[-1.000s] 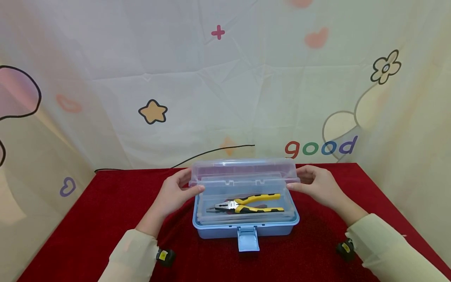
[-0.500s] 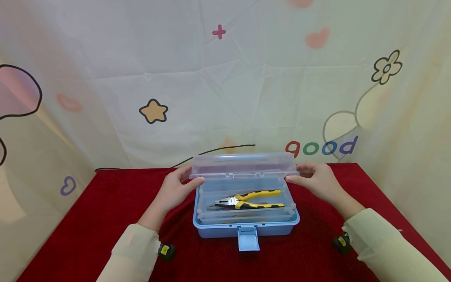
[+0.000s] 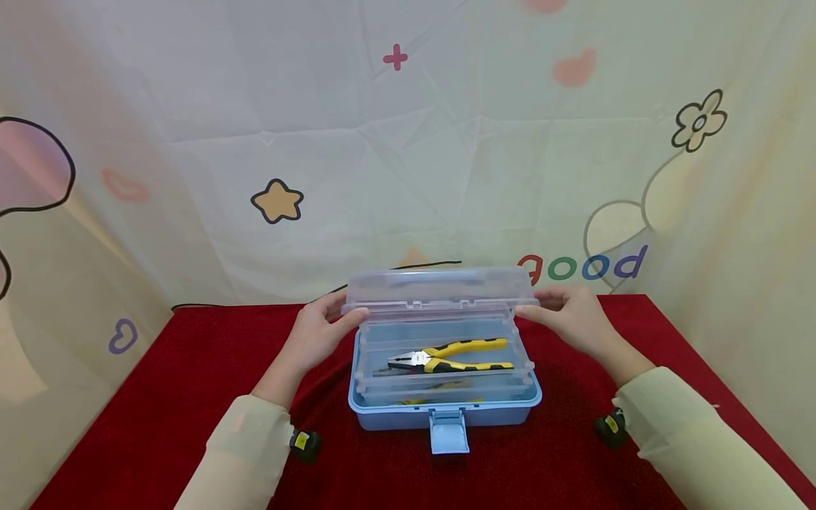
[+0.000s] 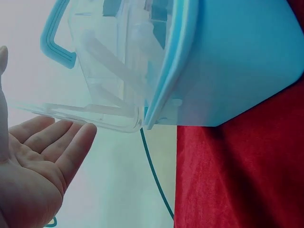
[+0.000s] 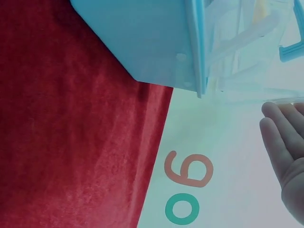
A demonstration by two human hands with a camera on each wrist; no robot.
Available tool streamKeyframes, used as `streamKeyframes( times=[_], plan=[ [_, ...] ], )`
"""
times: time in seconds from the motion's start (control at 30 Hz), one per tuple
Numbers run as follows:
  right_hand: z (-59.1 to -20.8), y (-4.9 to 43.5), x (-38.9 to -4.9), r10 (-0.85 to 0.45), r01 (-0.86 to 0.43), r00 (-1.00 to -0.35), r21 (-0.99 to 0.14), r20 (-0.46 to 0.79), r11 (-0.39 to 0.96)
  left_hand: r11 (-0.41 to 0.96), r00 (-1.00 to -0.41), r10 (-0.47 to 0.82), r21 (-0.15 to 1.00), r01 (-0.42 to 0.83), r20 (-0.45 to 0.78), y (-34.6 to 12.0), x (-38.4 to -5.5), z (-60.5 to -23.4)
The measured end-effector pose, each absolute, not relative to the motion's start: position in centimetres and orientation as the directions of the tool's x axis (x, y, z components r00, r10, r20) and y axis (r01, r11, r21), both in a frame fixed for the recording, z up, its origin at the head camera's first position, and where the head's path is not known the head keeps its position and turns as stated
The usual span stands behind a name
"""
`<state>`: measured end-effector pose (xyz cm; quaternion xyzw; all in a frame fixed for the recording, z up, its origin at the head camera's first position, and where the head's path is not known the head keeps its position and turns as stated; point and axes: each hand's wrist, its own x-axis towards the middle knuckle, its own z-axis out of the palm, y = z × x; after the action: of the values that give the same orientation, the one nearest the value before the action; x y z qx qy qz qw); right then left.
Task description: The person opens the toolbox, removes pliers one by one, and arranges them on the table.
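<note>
A light-blue toolbox [image 3: 382, 421] stands in the head view with its clear lid [image 3: 440, 287] raised partway. My left hand [image 3: 319, 333] holds the lid's left end, thumb in front and fingers behind. At the opposite end my right hand [image 3: 576, 322] holds it the same way. In the wrist views, the fingers of the left hand [image 4: 38, 171] and right hand [image 5: 287, 142] lie against the lid. Pliers [image 3: 472, 346] with yellow-and-black handles rest in a clear tray [image 3: 376, 347] lifted inside the box. Something yellow shows faintly beneath; its kind is unclear.
The front latch [image 3: 449, 433] hangs down over the red cloth [image 3: 159, 425]. A printed white curtain [image 3: 191, 177] hangs behind the table. A blue carrying handle [image 4: 58, 54] sits on the lid. Dark wrist devices [image 3: 305, 445] hang below both cuffs.
Both hands have moved upward with the lid, swinging it further back. The clear trays have risen and spread with it, shifting the pliers slightly up and uncovering yellow parts below.
</note>
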<state>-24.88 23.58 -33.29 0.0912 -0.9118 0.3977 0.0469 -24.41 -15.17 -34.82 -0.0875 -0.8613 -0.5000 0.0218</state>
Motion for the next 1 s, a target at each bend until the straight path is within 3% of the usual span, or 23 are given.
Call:
streamKeyframes(
  times=[0.5, 1.0],
  plan=[
    [-32.4, 23.7, -25.8, -0.147, -0.196, -0.981, -0.671, 0.129, 0.715, 0.494, -0.993, 0.112, 0.865, 0.091, 0.041, -15.1, -25.1, -34.0],
    [-31.7, 23.5, -26.8, -0.134, -0.172, -0.985, -0.68, 0.108, 0.713, 0.484, -0.992, 0.117, 0.87, 0.091, 0.039, -15.0, -25.9, -34.0]
  ],
)
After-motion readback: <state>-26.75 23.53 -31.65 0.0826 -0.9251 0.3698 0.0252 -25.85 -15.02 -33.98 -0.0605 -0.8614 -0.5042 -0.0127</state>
